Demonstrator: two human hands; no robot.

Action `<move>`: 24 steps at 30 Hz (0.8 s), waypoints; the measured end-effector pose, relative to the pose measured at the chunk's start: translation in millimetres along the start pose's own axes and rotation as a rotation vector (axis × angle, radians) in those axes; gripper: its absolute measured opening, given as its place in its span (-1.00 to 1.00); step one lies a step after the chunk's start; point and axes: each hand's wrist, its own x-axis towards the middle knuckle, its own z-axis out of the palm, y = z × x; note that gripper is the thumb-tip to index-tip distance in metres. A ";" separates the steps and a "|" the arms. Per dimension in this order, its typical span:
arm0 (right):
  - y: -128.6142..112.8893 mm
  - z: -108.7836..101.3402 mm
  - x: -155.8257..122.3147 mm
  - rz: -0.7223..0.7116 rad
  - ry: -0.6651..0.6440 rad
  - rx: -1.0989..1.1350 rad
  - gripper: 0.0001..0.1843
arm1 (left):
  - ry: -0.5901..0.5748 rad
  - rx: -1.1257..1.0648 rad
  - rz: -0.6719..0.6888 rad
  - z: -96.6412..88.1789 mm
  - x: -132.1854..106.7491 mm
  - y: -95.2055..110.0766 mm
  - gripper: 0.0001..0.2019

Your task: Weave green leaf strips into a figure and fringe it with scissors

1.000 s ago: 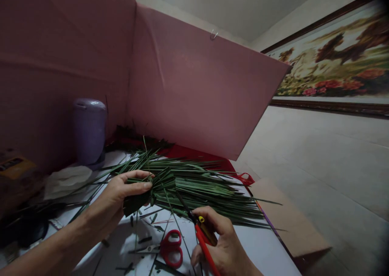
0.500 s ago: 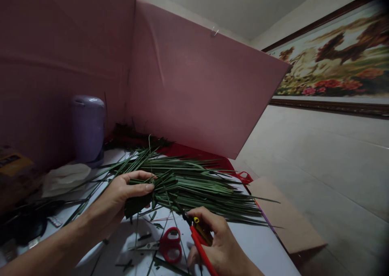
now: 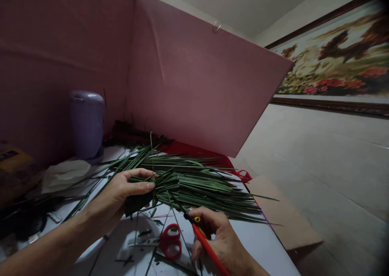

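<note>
The left hand [image 3: 121,191] is clamped on a folded green leaf bundle [image 3: 165,182], thumb lying along it and index finger on the far side. The bundle lies between the two hands, at 3 o'clock from the left hand, and a broad dark leaf piece [image 3: 133,205] hangs beneath the thumb.

The right hand [image 3: 220,237], at 4 o'clock from the left, is wrapped around red-handled pliers [image 3: 208,247] with a yellow part near the pivot. Their dark nose aims at 11 o'clock, just beside the leaf strips — whether it touches one I cannot tell.

Long green leaf strips [image 3: 209,182] fan across the white tabletop [image 3: 258,243] at 12 o'clock from the right hand, their tips towards 3 o'clock. Red-handled scissors [image 3: 170,243] lie flat at 9 o'clock from that hand, blades pointing to 9, with dark leaf clippings [image 3: 144,232] near them.

At 11 o'clock from the left hand stands a lilac lidded container [image 3: 86,126]; a crumpled white sheet [image 3: 65,174] lies between 9 and 10. Beyond the strips, at 12 o'clock, rises a pink panel [image 3: 194,77]. A cardboard box [image 3: 284,211] sits between 2 and 3 o'clock from the right hand.
</note>
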 end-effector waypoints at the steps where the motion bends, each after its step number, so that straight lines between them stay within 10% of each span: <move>1: 0.9 -0.3 0.3 0.014 -0.019 0.043 -0.63 | -0.005 0.004 0.007 -0.2 -0.7 0.0 -0.75; 24: 4.5 -1.4 -1.8 -0.105 0.022 -0.131 -0.57 | -0.033 0.073 -0.002 -2.6 0.2 -2.2 -0.80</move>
